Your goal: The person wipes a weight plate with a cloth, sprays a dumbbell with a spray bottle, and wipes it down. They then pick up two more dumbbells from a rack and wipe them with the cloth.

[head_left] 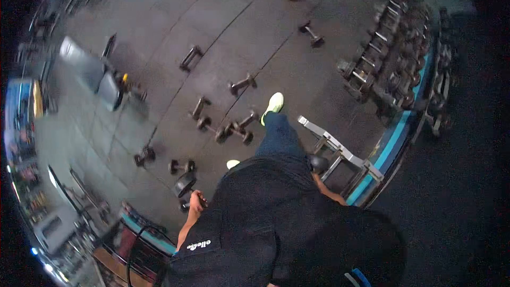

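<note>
My left hand (198, 201) is wrapped around the handle of a dumbbell, whose dark round head (185, 184) shows in front of the fingers. It hangs beside my left leg. By my right thigh is another dark dumbbell head (319, 163), and my right hand (317, 178) meets it from behind. The shirt hides most of that hand, but the dumbbell appears to be in its grip. On the floor ahead of my feet lie several dumbbells (243, 84), some close together. One pale yellow shoe (273, 105) is stepped forward.
A dumbbell rack (374, 50) with several rows stands at the right. Near my right leg is a metal frame (334, 143). A bench (87, 66) stands at the left. More dumbbells (191, 57) lie on the dark tiled floor (175, 16). Gym machines (58, 228) line the lower left.
</note>
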`<action>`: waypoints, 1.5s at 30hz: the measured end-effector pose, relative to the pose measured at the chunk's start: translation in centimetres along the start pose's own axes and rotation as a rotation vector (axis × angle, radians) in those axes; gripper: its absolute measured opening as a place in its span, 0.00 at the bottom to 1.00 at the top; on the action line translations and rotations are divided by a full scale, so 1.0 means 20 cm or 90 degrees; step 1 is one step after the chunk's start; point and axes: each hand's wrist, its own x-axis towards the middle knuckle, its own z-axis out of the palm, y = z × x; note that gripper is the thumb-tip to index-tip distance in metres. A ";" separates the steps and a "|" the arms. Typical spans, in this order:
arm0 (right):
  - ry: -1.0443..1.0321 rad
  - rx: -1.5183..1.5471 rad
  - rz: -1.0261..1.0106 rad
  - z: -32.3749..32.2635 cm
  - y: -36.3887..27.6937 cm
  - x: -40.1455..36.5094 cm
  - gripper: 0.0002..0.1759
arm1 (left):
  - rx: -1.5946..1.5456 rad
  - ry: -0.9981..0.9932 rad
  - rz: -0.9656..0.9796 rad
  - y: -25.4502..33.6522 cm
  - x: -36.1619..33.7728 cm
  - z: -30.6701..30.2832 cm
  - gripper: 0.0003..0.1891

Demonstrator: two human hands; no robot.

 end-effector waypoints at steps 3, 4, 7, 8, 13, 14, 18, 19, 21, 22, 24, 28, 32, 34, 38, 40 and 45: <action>0.038 0.088 -0.002 -0.07 -0.17 0.07 0.12 | -0.029 0.007 -0.065 0.44 0.30 0.20 0.10; 0.052 0.109 -0.007 -0.10 -0.26 0.10 0.12 | -0.047 0.007 -0.083 0.60 0.41 0.27 0.10; 0.094 0.156 -0.036 -0.21 -0.55 0.21 0.13 | -0.004 0.000 -0.040 1.20 0.44 0.74 0.11; 0.113 0.170 -0.052 -0.24 -0.65 0.23 0.13 | 0.085 -0.087 -0.090 1.47 0.42 0.83 0.12; 0.116 0.207 -0.045 -0.41 -1.29 0.44 0.15 | 0.149 -0.113 0.058 2.32 0.49 1.71 0.12; 0.126 0.213 -0.066 -0.45 -1.38 0.53 0.15 | 0.164 -0.130 0.074 2.47 0.58 1.85 0.12; 0.140 0.267 -0.165 -0.48 -1.71 0.75 0.15 | 0.246 -0.148 0.077 3.03 0.76 2.42 0.12; 0.138 0.291 -0.191 -0.46 -1.81 0.74 0.15 | 0.241 -0.145 0.067 3.15 0.82 2.56 0.12; 0.170 0.360 -0.126 -0.38 -2.06 0.69 0.14 | 0.231 -0.135 0.048 3.37 0.96 2.79 0.11; 0.184 0.396 -0.097 -0.32 -2.21 0.71 0.14 | 0.264 -0.164 0.021 3.49 1.13 2.87 0.10; 0.219 0.335 -0.014 -0.23 -2.45 0.86 0.14 | 0.532 -0.287 0.206 3.72 1.41 2.99 0.09; 0.196 0.229 0.137 -0.08 -2.42 1.15 0.22 | 0.954 -0.298 0.595 4.19 1.45 3.30 0.09; 0.203 0.284 0.071 0.05 -2.80 1.01 0.20 | 0.638 -0.234 0.127 4.63 1.35 3.73 0.10; 0.209 0.297 0.057 0.02 -2.96 1.04 0.20 | 0.903 -0.377 0.477 4.75 1.49 3.79 0.11; 0.209 0.322 0.037 -0.08 -3.37 1.22 0.19 | 0.724 -0.187 0.127 5.01 1.34 4.32 0.11; 0.203 0.330 0.029 -0.13 -3.64 1.35 0.18 | 0.758 -0.253 0.142 5.15 1.37 4.55 0.11; 0.219 0.367 -0.005 -0.37 -4.29 1.75 0.17 | 0.908 -0.259 0.146 5.37 1.49 5.31 0.11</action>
